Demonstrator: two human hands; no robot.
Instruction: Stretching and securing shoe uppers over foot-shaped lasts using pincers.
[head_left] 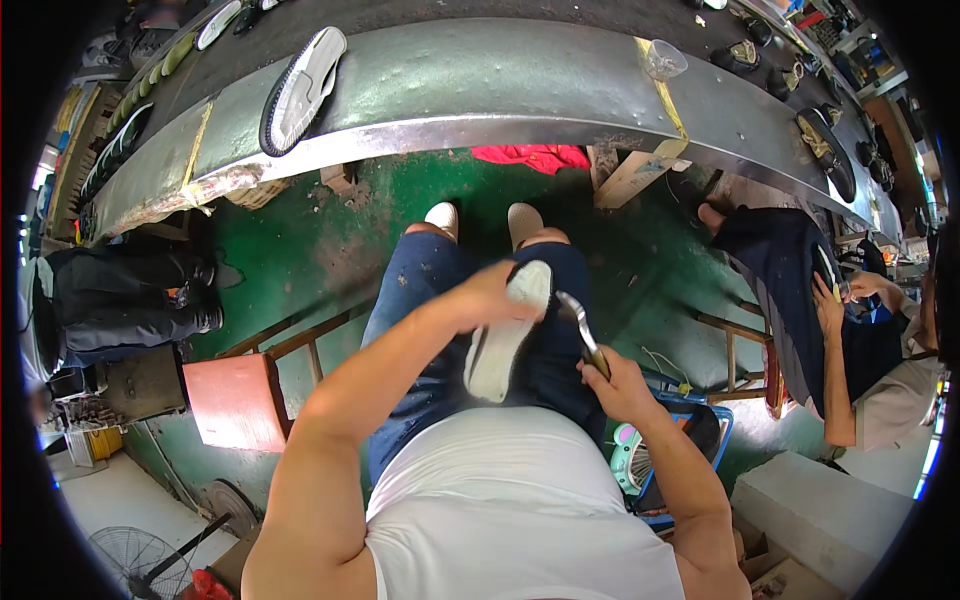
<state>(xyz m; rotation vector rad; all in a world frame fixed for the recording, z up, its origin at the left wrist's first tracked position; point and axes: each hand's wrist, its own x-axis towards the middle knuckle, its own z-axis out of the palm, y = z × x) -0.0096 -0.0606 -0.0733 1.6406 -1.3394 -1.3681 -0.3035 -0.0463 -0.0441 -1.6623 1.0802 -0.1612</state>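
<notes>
A whitish shoe (494, 362) with a dark edge at its far end lies over my lap, tilted lengthwise between my thighs. My left hand (489, 297) grips its far part from the left side and is slightly smeared by motion. In my right hand (622, 388) is a hammer (580, 325), its curved metal head up near the shoe's right side and apart from it. My fingers wrap round the hammer's tan and dark handle. The shoe's underside and the fingertips of my left hand are hidden.
A metal-topped bench (450, 80) curves ahead, bearing a grey-white shoe (303, 92) and a clear plastic cup (664, 60). A pink-topped stool (236, 402) stands left. At right a co-worker (850, 330) sits; another person's legs (130, 300) show at left. A fan (140, 562) is lower left.
</notes>
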